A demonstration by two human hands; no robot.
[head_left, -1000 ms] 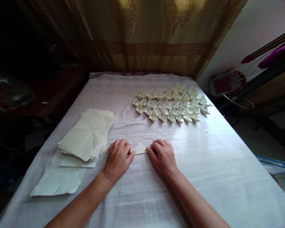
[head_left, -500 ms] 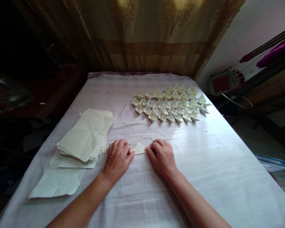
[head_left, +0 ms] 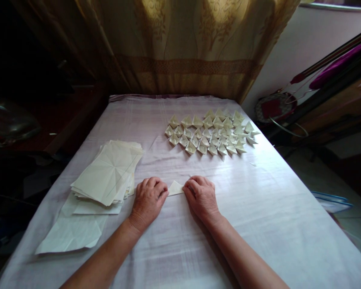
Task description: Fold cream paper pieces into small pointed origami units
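Observation:
A small folded piece of paper (head_left: 175, 188), cream-white with a triangular peak, lies on the cloth between my two hands. My left hand (head_left: 149, 198) is closed on its left end, thumb against the bent fingers. At the other end my right hand (head_left: 200, 196) grips the paper between thumb and curled fingers. Both ends of the paper are hidden under the fingers. Left of my left hand lies a stack of creased paper sheets (head_left: 108, 170), fanned unevenly. Beyond my hands stand several folded paper boats (head_left: 203, 147) in close rows.
A pale plaid cloth (head_left: 174, 249) covers the table. Under the stack, a loose creased sheet (head_left: 70, 235) sticks out toward the near left. A tan curtain (head_left: 180, 68) hangs behind the table. To the right are a round bag (head_left: 275, 107) and a blue-edged item (head_left: 332, 200) below table level.
The view has shifted slightly, so most things appear a little further left. My hands keep hold of the folded paper; the left thumb sits closer against the fingers.

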